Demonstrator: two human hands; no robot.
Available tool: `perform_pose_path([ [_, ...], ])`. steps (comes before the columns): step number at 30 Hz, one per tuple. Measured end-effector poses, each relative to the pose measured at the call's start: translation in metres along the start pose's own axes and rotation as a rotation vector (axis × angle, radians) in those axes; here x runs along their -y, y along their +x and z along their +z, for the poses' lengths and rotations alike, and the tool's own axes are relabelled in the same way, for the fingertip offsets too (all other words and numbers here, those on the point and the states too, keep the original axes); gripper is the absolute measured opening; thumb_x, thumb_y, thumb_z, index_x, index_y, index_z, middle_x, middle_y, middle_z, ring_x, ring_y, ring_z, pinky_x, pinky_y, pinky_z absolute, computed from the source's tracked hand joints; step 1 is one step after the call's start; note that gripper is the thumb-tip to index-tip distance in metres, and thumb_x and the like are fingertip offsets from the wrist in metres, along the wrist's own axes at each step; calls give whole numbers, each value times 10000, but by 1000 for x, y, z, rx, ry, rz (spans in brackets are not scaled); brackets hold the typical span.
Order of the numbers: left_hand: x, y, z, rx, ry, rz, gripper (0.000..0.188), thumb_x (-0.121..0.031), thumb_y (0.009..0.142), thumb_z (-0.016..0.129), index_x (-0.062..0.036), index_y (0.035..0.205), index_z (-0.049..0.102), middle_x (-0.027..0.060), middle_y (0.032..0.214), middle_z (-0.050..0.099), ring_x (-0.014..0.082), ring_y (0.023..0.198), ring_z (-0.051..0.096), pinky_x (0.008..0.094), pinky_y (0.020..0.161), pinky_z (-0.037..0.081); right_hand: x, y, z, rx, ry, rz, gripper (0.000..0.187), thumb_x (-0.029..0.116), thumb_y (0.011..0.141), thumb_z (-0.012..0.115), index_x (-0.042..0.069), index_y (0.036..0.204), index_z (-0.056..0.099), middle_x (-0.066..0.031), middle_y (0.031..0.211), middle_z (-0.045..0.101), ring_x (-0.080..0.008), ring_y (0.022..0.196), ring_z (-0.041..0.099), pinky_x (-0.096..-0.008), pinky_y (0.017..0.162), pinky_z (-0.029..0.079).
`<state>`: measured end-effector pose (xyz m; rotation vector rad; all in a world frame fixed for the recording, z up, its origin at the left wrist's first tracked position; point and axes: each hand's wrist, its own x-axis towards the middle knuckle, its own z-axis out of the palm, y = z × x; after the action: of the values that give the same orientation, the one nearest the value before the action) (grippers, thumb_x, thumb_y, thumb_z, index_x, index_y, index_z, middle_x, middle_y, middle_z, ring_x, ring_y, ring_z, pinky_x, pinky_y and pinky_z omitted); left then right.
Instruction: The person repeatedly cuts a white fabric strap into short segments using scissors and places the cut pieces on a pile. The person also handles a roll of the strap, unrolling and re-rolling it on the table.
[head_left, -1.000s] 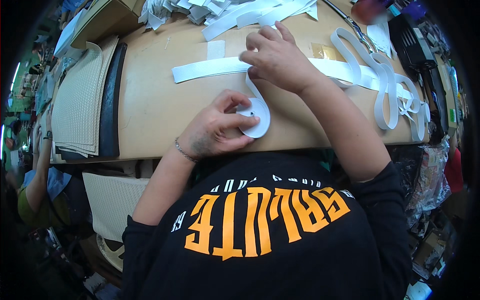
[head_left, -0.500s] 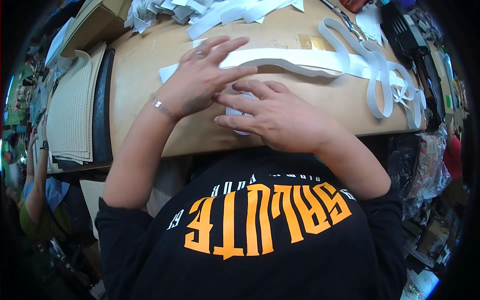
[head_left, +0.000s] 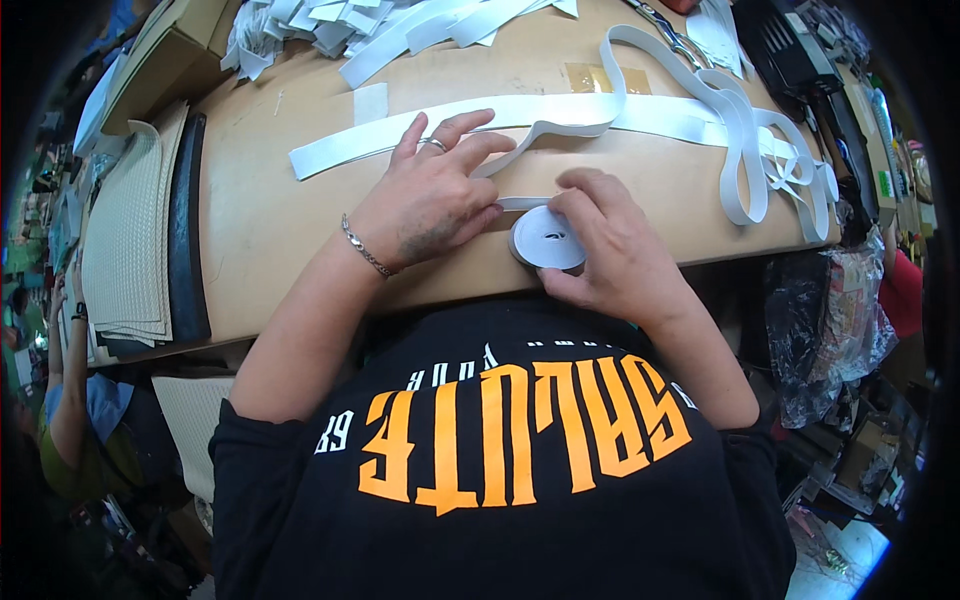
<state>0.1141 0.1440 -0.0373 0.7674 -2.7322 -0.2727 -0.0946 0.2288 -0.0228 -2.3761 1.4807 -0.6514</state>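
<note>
Right hand [head_left: 610, 250] grips a tight white elastic roll [head_left: 547, 238].

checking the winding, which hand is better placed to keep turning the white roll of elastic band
Right. The right hand already grips the white roll of elastic band at the near edge of the tan wooden table. The left hand lies flat beside it, pressing the loose white strip.

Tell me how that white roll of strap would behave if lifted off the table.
The roll looks light and soft. It would probably loosen, since only the right hand holds its coils. Its tail lies in floppy bends, so it would likely dangle and drag.
</note>
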Motion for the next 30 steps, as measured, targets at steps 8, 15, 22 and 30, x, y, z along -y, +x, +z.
perform_pose_path([
  [8, -17, 5, 13, -2, 48, 22, 150, -233, 796, 654, -98, 738, 622, 30, 1243, 501, 253, 1318, 346, 644, 1027, 233, -15, -18, -1, -179, -28, 182, 419, 187, 654, 715, 35, 1012, 557, -155, 893, 501, -324, 873, 514, -397, 796, 446],
  [15, -35, 21, 25, -68, 60, 57, 136, -225, 794, 654, -103, 754, 610, 27, 1237, 499, 250, 1304, 359, 633, 1025, 245, -34, -30, -13, -223, -243, 252, 569, 282, 654, 767, 81, 1142, 555, -180, 1110, 499, -346, 1016, 499, -415, 871, 438],
  [22, -32, 22, 25, -43, 63, 54, 128, -233, 796, 650, -111, 781, 612, 32, 1231, 496, 253, 1301, 356, 637, 1021, 245, -56, -17, -50, 266, -179, -170, 597, 157, 637, 721, 158, 1206, 540, -97, 1355, 440, -345, 1172, 452, -392, 977, 421],
  [30, -33, 15, 23, -45, 23, 9, 130, -229, 794, 663, -110, 805, 610, 44, 1245, 486, 267, 1304, 351, 640, 1033, 231, -33, -6, -33, 238, -385, 297, 565, 413, 685, 744, 81, 1098, 547, -125, 983, 538, -289, 937, 555, -389, 763, 485],
])
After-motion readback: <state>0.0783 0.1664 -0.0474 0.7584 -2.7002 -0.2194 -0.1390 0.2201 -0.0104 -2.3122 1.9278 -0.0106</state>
